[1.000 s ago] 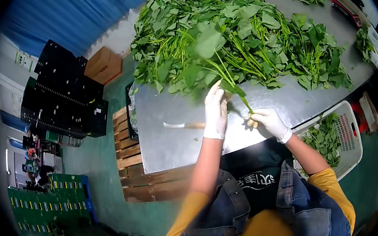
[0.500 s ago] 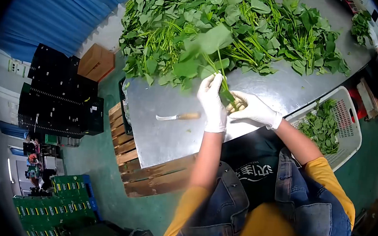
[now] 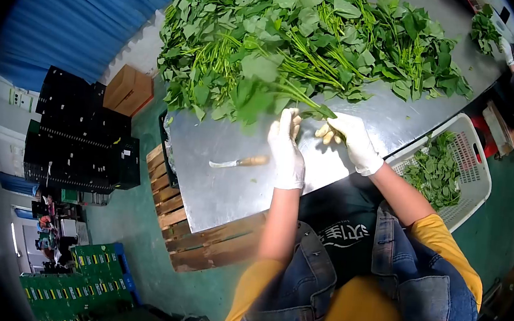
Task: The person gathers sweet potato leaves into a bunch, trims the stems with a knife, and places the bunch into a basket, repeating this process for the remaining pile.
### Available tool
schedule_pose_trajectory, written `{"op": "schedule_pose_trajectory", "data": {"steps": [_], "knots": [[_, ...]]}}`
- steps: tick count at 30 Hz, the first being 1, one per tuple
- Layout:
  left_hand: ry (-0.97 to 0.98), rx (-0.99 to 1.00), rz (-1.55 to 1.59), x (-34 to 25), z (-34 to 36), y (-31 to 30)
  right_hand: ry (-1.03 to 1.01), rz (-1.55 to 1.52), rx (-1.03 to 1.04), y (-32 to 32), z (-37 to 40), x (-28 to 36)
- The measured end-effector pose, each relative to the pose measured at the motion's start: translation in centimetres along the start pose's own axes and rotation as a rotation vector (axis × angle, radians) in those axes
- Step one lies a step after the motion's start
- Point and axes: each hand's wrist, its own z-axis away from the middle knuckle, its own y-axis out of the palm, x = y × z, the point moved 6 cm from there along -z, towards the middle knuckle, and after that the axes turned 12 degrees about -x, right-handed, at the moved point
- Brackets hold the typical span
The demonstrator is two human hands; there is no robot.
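My right hand [image 3: 354, 144], in a white glove, pinches the stem ends of a small bunch of leafy green stems [image 3: 303, 97] between thumb and forefinger. The bunch's leaves point away to the left and are blurred. Just below these stems is my left hand [image 3: 286, 154], also gloved, its fingers raised, partly bent and apart from the thumb. It seems to hold nothing. A knife [image 3: 239, 161] with a wooden handle and a pale curved blade lies on the metal table [image 3: 204, 192], left of my left hand. Behind both hands spreads a large heap of leafy greens [image 3: 319, 30].
At my right stands a white perforated crate [image 3: 483, 176] with leafy greens [image 3: 435, 171] in it. A co-worker's gloved hand [image 3: 506, 51] holds greens at the far right. Wooden pallets [image 3: 217, 249], stacked black crates [image 3: 80, 137] and a cardboard box [image 3: 128, 89] are at left.
The bunch has tipped lower toward the heap. My left fingers have come off the stems, and my right hand has shifted up to their ends.
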Motion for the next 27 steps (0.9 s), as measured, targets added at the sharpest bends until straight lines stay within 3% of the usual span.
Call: {"op": "schedule_pose_trajectory", "data": {"steps": [3,7,8,9,11,12,13,16,17,19,20,23,25,27], "knots": [[-0.020,0.061,0.013,0.2,0.5,0.9,-0.043,0.045,0.114,-0.4,-0.7,-1.0],[-0.072,0.178,0.035,0.5,1.4,2.2,0.076,-0.077,0.170,0.1,-0.1,-2.3],[0.329,0.200,-0.521,-0.4,1.9,2.6,0.096,-0.129,0.182,0.3,0.1,-2.4],[0.327,0.199,-0.523,-0.4,1.9,2.3,0.096,-0.129,0.185,0.4,0.2,-2.3],[-0.187,0.088,0.081,1.0,1.4,1.1,0.049,-0.125,0.029,-0.4,0.1,-1.6],[-0.676,-0.043,0.791,2.7,1.6,1.3,0.089,-0.219,-0.041,-0.9,0.0,-2.0],[-0.676,-0.039,0.792,2.6,1.7,1.5,0.026,-0.110,-0.055,-1.3,0.0,-0.6],[0.182,-0.063,-0.405,-0.6,1.1,0.7,0.021,-0.297,0.016,-3.0,0.4,1.3],[0.126,-0.066,-0.288,-0.5,0.8,0.1,-0.487,0.280,-0.020,-6.1,-1.0,0.2],[-0.270,-0.073,0.203,0.5,0.0,-0.9,-0.115,-0.453,-0.024,-9.3,-1.0,-0.7],[-0.565,-0.098,0.551,1.4,0.1,-0.9,-0.115,-0.453,-0.023,-12.0,-1.0,-0.6],[-1.113,-0.256,1.151,2.3,-0.3,-2.5,-0.378,-1.153,-0.273,-24.7,-0.8,1.0],[-1.343,-0.239,1.267,2.7,0.0,-2.3,-0.228,-1.583,-0.109,-26.0,1.5,3.8],[-1.421,-0.111,1.495,4.3,2.2,1.8,-0.130,-1.347,-0.066,-23.4,1.5,4.3]]}}
